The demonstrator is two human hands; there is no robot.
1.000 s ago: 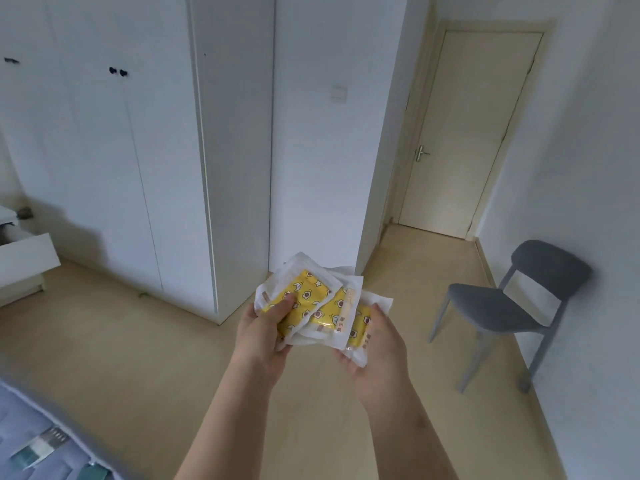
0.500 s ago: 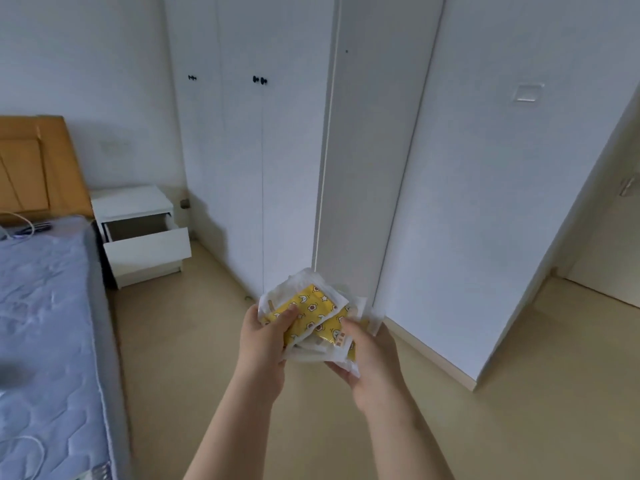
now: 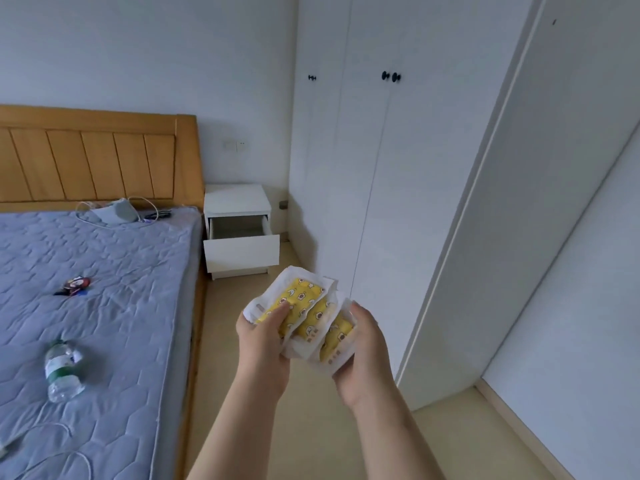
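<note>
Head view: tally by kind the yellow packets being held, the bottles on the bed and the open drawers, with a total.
Yellow packets: 3
Plastic bottle: 1
Open drawer: 1
Total: 5

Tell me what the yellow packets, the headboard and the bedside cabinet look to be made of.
The packets: soft wrapper, probably thin plastic or paper-like film, white crinkled edges, yellow cartoon print, dull sheen. The headboard: wood or wood veneer, honey-coloured, slanted panel grooves, satin finish. The bedside cabinet: likely laminated board, flat uniform white, matte, sharp square edges.
</note>
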